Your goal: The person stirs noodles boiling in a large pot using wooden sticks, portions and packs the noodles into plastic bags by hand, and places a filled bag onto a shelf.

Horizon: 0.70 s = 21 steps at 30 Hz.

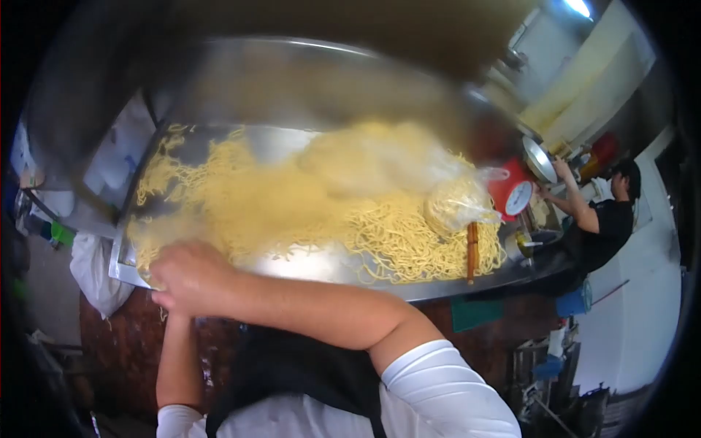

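Note:
My right hand (pixel 193 276) is at the tray's near left corner, its arm crossing in front of my body. Its fingers are curled closed near the edge of the yellow noodles (pixel 292 201); what they hold, if anything, is hidden. Below and behind it, my left hand (pixel 165 299) is mostly covered, so its fingers do not show. Loose noodles spread across the shallow metal tray (pixel 314 261), thickest toward the right. A clear plastic bag (pixel 460 201) with noodles in it lies on that right-hand pile. Beside the bag rests a pair of wooden sticks (pixel 472 252).
A red scale (pixel 510 188) stands past the tray's right end. Farther right, a co-worker (pixel 606 219) in black holds a round metal pan (pixel 539 159). A white sack (pixel 102 274) hangs at the left. Steam or lens haze blurs the upper middle.

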Motion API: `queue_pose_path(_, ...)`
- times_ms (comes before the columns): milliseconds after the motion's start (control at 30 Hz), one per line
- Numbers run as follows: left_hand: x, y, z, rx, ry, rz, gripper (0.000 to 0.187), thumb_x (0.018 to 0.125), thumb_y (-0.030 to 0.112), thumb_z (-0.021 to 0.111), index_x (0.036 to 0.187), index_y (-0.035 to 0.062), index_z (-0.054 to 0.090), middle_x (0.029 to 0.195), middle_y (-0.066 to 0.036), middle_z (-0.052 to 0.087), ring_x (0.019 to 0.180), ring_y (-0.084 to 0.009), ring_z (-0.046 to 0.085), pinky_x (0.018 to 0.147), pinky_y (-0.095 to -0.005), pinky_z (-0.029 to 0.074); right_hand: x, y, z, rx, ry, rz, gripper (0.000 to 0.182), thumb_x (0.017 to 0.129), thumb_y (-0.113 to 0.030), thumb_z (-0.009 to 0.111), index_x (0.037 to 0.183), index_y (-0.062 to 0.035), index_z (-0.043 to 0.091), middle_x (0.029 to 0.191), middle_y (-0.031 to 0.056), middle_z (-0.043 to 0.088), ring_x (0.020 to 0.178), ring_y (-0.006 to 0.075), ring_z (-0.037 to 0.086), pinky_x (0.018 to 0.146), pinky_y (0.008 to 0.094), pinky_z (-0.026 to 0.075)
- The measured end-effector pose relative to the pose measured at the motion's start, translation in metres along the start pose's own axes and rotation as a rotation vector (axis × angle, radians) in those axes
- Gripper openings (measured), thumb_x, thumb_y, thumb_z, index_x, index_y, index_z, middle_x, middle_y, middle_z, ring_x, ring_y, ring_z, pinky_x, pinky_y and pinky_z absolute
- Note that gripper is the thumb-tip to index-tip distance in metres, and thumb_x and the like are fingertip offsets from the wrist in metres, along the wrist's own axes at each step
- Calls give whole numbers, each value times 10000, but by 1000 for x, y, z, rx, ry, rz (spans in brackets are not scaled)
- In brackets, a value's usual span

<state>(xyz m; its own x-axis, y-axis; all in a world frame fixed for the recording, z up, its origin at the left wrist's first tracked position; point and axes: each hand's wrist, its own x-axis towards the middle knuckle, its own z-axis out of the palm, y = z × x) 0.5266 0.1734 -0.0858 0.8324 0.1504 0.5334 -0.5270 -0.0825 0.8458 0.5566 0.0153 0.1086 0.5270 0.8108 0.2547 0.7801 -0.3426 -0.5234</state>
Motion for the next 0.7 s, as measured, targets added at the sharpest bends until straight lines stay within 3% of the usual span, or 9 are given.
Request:
queue_pose_path(33,-1,-9,0,-670,123,39,365,864,345,621,1110,87,541,1012,-78,550,931,-173,539,870,-363,448,-18,2,-4,59,198,-201,226,762,-290,672,826,-73,676,850,145,652,812,360,621,694,441,492)
queue_pose_path(67,18,26,-5,-664,419,-504,100,902,153,538,915,56,554,837,-65,570,816,-196,577,823,-361,476,-39,11,-14,69,212,-200,226,762,-290,672,826,-73,676,850,145,652,812,360,621,694,441,492)
queue_pose_path(100,20,47,-5,-645,417,-510,100,902,153,538,915,56,554,837,-65,570,816,-196,577,823,-361,476,-67,26,-23,148,222,-146,214,768,-285,673,825,-78,673,842,135,647,810,350,622,691,440,493)
queue_pose_path(167,22,74,-1,-153,451,-369,113,902,152,532,872,45,555,732,-35,548,725,-174,552,782,-357,479,-111,70,-32,228,152,43,203,777,-280,671,837,-86,670,835,121,647,810,328,626,690,433,496)
queue_pose_path(300,30,95,-16,-367,512,-367,105,888,144,555,857,43,555,706,-34,538,599,-116,462,656,-311,470,-171,127,-52,265,67,322,221,799,-293,662,894,-95,677,852,109,666,815,285,646,702,400,507)
queue_pose_path(367,56,116,8,-117,536,-470,115,886,154,570,861,43,555,704,-29,527,546,-85,415,559,-272,440,-186,137,-56,451,48,331,195,788,-269,659,842,-82,673,805,102,678,749,270,657,642,393,508)
queue_pose_path(500,131,149,48,-123,252,-509,214,920,234,536,952,25,572,592,49,429,424,-56,329,449,-232,356,-202,163,-43,399,-6,399,256,791,-299,674,924,-80,668,834,105,683,767,270,660,665,378,509)
queue_pose_path(633,188,220,117,-313,-124,-282,347,968,263,469,1106,-44,552,569,56,406,412,-38,339,402,-199,296,-229,182,-38,490,-181,441,509,808,-385,686,1180,-55,576,944,118,677,869,265,654,731,363,507)
queue_pose_path(700,212,254,151,-351,-244,-145,443,997,322,403,1189,-73,460,556,59,397,398,-27,351,420,-204,322,-238,192,-30,882,-15,569,681,831,-448,679,1321,-37,447,1124,149,625,995,260,621,788,365,500)
